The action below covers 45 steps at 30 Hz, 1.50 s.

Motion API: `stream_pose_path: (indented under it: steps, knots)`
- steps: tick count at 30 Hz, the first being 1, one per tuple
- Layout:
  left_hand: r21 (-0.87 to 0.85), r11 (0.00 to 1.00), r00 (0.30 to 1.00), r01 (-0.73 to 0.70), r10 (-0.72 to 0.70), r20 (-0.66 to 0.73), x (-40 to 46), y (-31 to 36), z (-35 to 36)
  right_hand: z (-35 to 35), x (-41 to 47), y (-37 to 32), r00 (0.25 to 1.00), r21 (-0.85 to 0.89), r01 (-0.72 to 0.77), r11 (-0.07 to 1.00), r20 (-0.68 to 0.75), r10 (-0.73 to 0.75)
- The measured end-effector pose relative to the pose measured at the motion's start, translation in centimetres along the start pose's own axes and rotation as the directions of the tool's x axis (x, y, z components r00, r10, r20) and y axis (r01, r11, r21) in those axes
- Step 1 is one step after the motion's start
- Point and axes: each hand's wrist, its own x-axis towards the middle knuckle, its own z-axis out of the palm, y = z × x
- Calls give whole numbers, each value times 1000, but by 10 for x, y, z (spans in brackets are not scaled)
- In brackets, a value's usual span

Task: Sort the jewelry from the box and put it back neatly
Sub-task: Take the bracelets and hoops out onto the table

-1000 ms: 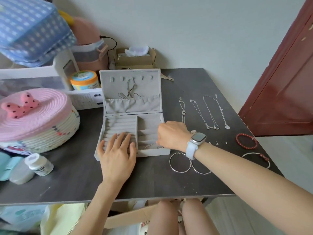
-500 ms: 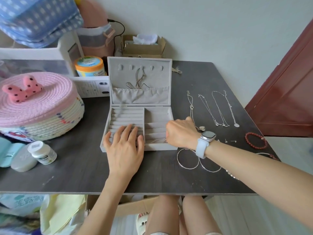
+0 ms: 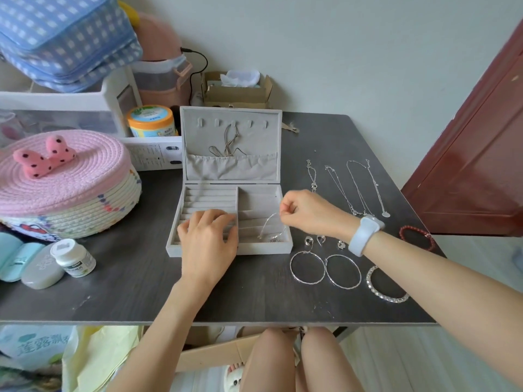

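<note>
A grey, felt-lined box [image 3: 230,222] is seen open near the middle of a dark wood-grain table [image 3: 135,292], its lid [image 3: 231,145] standing upright behind the tray, with a gathered pocket and cords hung from one of its hooks. Left of the box, a round woven basket [image 3: 70,205] with a pink lid and a spotted bow is set, and in front of that a small white bottle [image 3: 73,258] and pastel cases [image 3: 25,264]. Behind the box, an orange-lidded jar [image 3: 150,120] and a cardboard carton [image 3: 237,89] are found against the wall. Right of the box, four thin silver necklaces [image 3: 351,188] are laid out in rows, with a red bead bracelet [image 3: 417,236] beyond them near the table's edge. Just in front of the box's right corner, small silver earrings [image 3: 314,241], two large thin hoops [image 3: 325,268] and a sparkling bangle [image 3: 385,287] are placed. The left hand [image 3: 209,239] is rested on the ridged ring rolls of the tray's left half, fingers bent loosely, nothing gripped. The right hand [image 3: 307,213], with a pale watch at the wrist, is held over the tray's right side, fingers curled and a fine silver chain [image 3: 271,227] pinched at the fingertips; the chain is draped down from the hand into the right compartment, where its lower end is gathered at the front.
</note>
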Motion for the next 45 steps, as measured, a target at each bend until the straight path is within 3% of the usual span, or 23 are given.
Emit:
stream_pose_path:
  steps: [5,7,17,26,31,34,36,38,39,41,43,45]
  knots:
    - [145,977,924,-154,91,371,37,19,2,-16,-1,12,979,220,13,975,-199,32]
    - [156,967,890,-202,115,442,43,22,5,-20,-4,17,971,275,26,961,-237,42]
    - [-10,965,919,-262,253,303,35,12,10,-29,-20,40,943,398,87,913,-330,54]
    - [1,950,927,-313,305,216,29,6,18,-38,-44,47,958,414,112,903,-286,13]
    - [16,984,963,-180,173,208,23,9,17,-43,-65,47,972,385,120,915,-234,-29]
    - [-221,968,991,-119,128,28,5,29,2,-39,-78,42,975,336,146,930,-208,-78]
    - [-500,866,994,23,32,102,-12,51,-16,-33,-86,33,975,364,185,913,-183,-125]
    - [-685,675,916,274,33,399,-27,66,-29,-24,-90,21,972,446,226,866,-166,-168]
    - [-717,572,846,399,72,528,-33,68,-31,-18,-90,15,970,488,237,840,-163,-179]
    - [-712,445,771,544,70,633,-43,62,-30,-3,-86,7,972,562,232,794,-164,-167]
    - [-692,351,758,631,-89,646,-47,53,-31,15,-78,4,979,570,195,798,-159,-125]
    - [-652,328,729,683,-250,638,-51,42,-34,35,-72,4,987,514,142,846,-142,-79]
